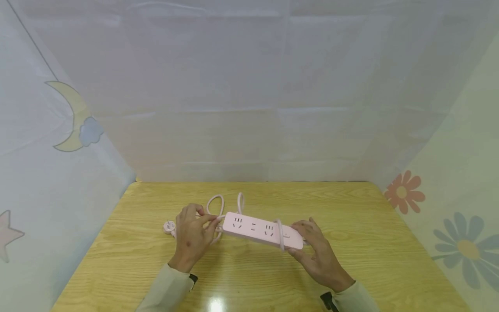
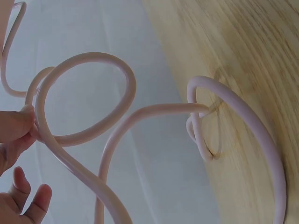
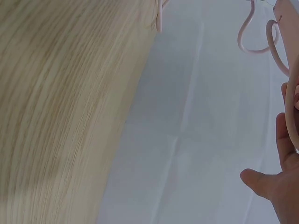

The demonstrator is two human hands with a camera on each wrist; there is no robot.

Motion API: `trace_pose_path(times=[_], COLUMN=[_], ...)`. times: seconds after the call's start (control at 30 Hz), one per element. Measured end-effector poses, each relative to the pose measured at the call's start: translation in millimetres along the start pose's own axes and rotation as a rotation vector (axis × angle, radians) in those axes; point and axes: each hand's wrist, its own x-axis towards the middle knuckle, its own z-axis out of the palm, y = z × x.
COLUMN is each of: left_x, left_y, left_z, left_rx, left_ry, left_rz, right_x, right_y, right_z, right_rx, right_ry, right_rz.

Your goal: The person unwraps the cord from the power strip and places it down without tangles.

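Observation:
A pink power strip (image 1: 253,229) is held above the table, tilted down to the right in the head view. My right hand (image 1: 319,255) grips its right end, thumb at the near edge and fingers at the far edge. One turn of cord (image 1: 281,236) wraps round the strip near that end. At the strip's left end, my left hand (image 1: 195,236) pinches the pink cord (image 2: 88,135) between thumb and finger. Loose loops hang beyond that hand in the left wrist view. The plug (image 1: 169,226) lies to the left of the left hand, its prongs facing up.
A wood-grain table (image 1: 249,281) spreads beneath both hands. Pale cloth walls (image 1: 234,108) enclose it at the back and sides, printed with a moon and flowers. Slack cord loops (image 1: 215,201) stand behind the strip's left end.

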Motion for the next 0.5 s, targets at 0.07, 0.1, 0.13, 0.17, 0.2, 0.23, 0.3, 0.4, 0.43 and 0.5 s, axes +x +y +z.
trace_pose_path(times=[0.07,0.1,0.13,0.17,0.2,0.23,0.3,0.4,0.43,0.5], left_x=[0.9,1.4,1.7,2.0,2.3,2.6,3.1,3.4,3.2,2.8], left_y=[-0.1,-0.1,-0.1,0.0,0.0,0.3,0.6,1.2,1.6,1.8], left_z=[-0.5,-0.7,-0.9,-1.1,-1.3,-1.7,-2.3,-3.6,-4.1,-4.6], left_rx=[-0.007,-0.012,-0.016,-0.016,-0.020,-0.025,-0.027,-0.033,-0.033,-0.036], left_ry=[0.013,0.020,0.026,0.033,0.039,0.047,0.062,0.088,0.096,0.115], left_rz=[-0.003,-0.006,-0.009,-0.012,-0.016,-0.020,-0.025,-0.020,-0.015,-0.005], right_x=[0.0,0.0,-0.1,-0.1,-0.4,-0.4,-0.7,-1.5,-1.6,-2.2], right_y=[-0.4,-0.6,-0.9,-1.0,-1.0,-1.0,-1.6,-1.9,-1.9,-1.3], right_z=[0.6,0.9,1.2,1.4,1.8,1.9,2.0,2.6,2.9,3.7], right_rx=[0.008,0.010,0.012,0.015,0.013,0.012,0.009,0.007,0.010,0.013], right_ry=[-0.006,-0.008,-0.010,-0.012,-0.013,-0.015,-0.020,-0.025,-0.025,-0.024], right_rz=[0.007,0.010,0.012,0.010,0.009,0.010,0.009,0.013,0.013,0.012])
